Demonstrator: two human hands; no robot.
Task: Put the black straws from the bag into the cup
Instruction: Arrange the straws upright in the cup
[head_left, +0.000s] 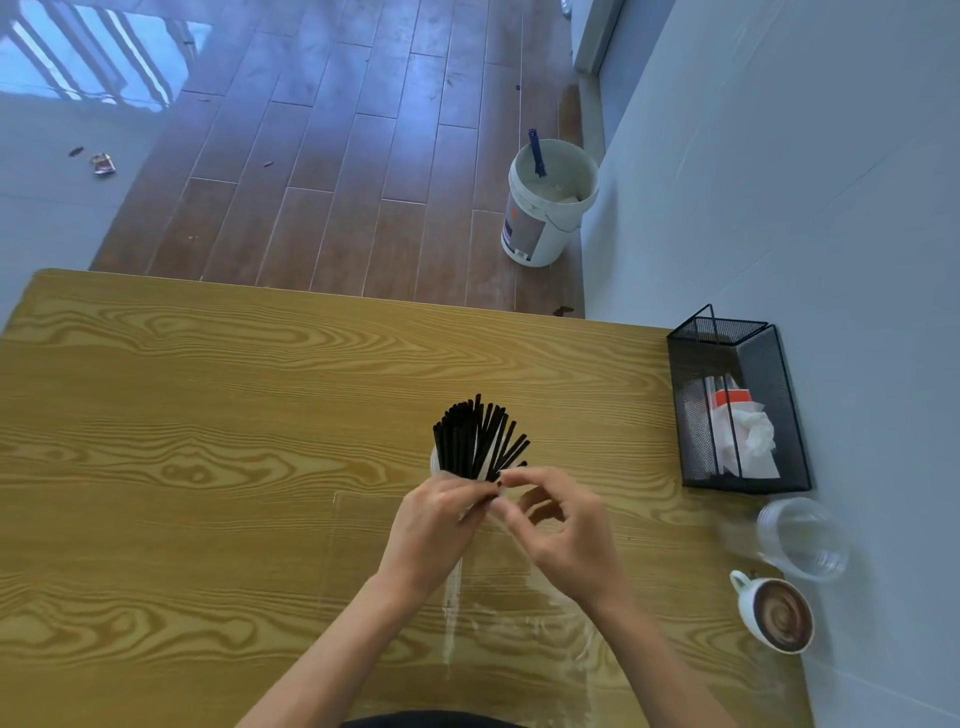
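A bundle of black straws (478, 439) fans upward out of a white cup (435, 464) in the middle of the wooden table (208, 415); the cup is mostly hidden behind the straws and my hands. My left hand (434, 525) holds the lower ends of the straws at the cup. My right hand (558, 519) is just to the right, its fingertips pinching at the straws near the cup's rim. A clear plastic bag (467, 597) lies flat on the table beneath my wrists, looking empty.
A black mesh basket (737, 410) with tissues stands at the table's right edge. A clear plastic cup (802, 538) and a mug of coffee (776, 613) sit nearer on the right. A white bucket (548, 202) stands on the floor beyond the table.
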